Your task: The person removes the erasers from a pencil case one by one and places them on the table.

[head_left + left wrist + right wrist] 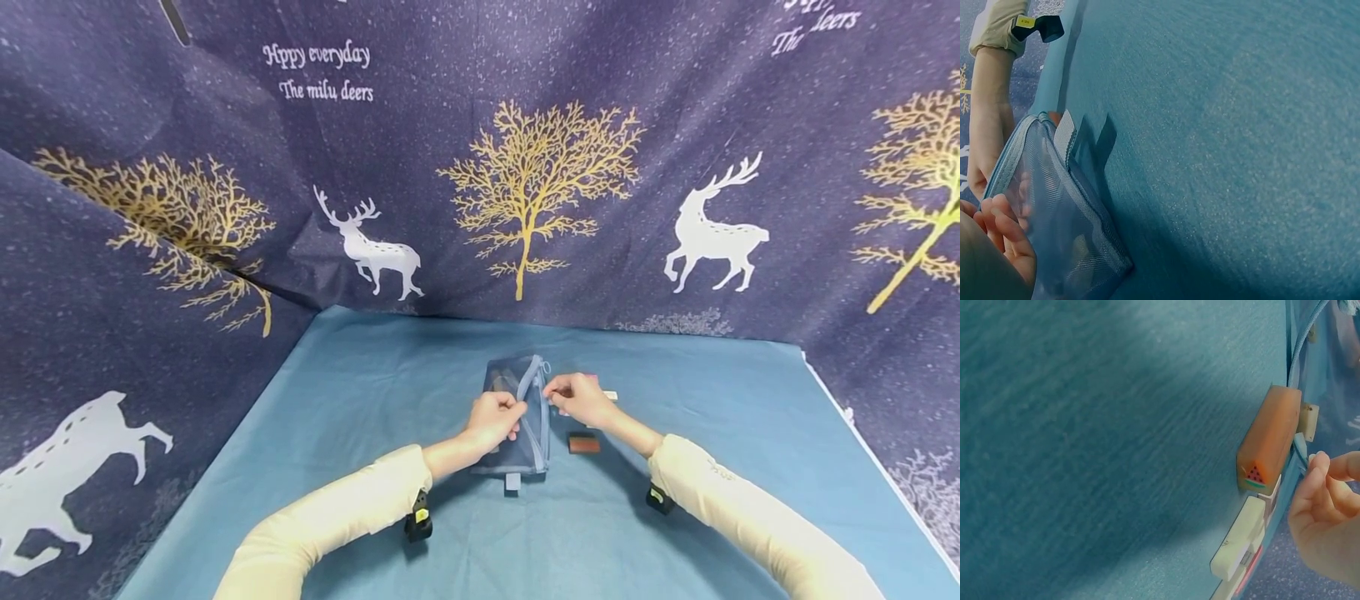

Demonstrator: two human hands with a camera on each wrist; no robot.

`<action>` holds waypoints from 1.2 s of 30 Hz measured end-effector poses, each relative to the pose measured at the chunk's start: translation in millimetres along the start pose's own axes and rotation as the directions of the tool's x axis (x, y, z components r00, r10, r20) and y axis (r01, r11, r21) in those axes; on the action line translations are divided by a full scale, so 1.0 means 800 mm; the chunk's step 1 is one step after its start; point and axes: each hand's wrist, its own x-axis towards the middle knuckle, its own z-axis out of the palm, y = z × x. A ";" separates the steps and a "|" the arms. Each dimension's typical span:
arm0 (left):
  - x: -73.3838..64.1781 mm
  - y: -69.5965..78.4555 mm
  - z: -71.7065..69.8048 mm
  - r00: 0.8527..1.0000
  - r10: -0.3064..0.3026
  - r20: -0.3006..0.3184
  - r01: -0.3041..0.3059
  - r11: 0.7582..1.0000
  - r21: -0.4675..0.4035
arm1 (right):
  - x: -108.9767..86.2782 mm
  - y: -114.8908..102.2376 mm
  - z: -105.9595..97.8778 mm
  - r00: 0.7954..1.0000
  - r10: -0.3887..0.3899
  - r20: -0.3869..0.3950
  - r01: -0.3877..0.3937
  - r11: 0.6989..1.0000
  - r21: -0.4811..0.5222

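Observation:
A blue mesh zipper pouch (517, 454) lies on the blue cloth, its zipped side parted into a gap. My left hand (497, 418) pinches one edge of that opening between thumb and fingers. On the opposite edge, my right hand (583, 398) pinches the pouch's blue trim; the right wrist view shows the strip between thumb and forefinger. Through the mesh, pale and brownish shapes show faintly inside. Just right of the pouch lies an orange-brown block (1269, 440) with a watermelon-slice print. Whitish blocks (1238, 537) lie near it, partly behind my right hand in the head view.
The blue cloth (360, 375) covers the table. A dark curtain (480, 50) with deer and trees hangs behind and at the left. A pale fabric tab (513, 482) sticks out from the pouch's near end. A ring pull (546, 367) sits at its far end.

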 end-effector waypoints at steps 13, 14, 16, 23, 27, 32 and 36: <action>0.001 0.000 0.003 1.000 -0.013 0.006 0.013 1.000 -0.004 | 0.006 -0.004 0.010 0.999 -0.018 0.040 0.016 0.999 0.049; 0.002 -0.001 0.004 1.000 -0.009 0.007 0.009 1.000 -0.008 | 0.007 -0.004 0.012 0.999 -0.017 0.036 0.015 0.999 0.045; 0.003 -0.002 0.005 1.000 -0.003 0.013 0.003 1.000 -0.019 | 0.009 -0.002 0.015 0.999 -0.017 0.032 0.016 0.999 0.035; 0.005 -0.005 0.004 1.000 0.013 0.029 -0.012 0.999 -0.034 | 0.011 -0.004 0.021 0.993 -0.082 0.081 0.082 0.997 -0.006; 0.005 -0.004 0.004 0.999 0.017 0.033 -0.016 0.999 -0.041 | 0.012 -0.007 0.024 0.986 -0.146 0.076 0.152 0.985 -0.085; 0.002 -0.001 0.002 0.999 0.015 0.046 -0.012 0.998 -0.054 | 0.012 -0.007 0.030 0.986 -0.150 0.075 0.161 0.971 -0.174; 0.002 0.000 0.003 0.998 0.023 0.056 -0.018 0.997 -0.077 | 0.014 -0.008 0.035 0.991 -0.126 0.055 0.134 0.976 -0.170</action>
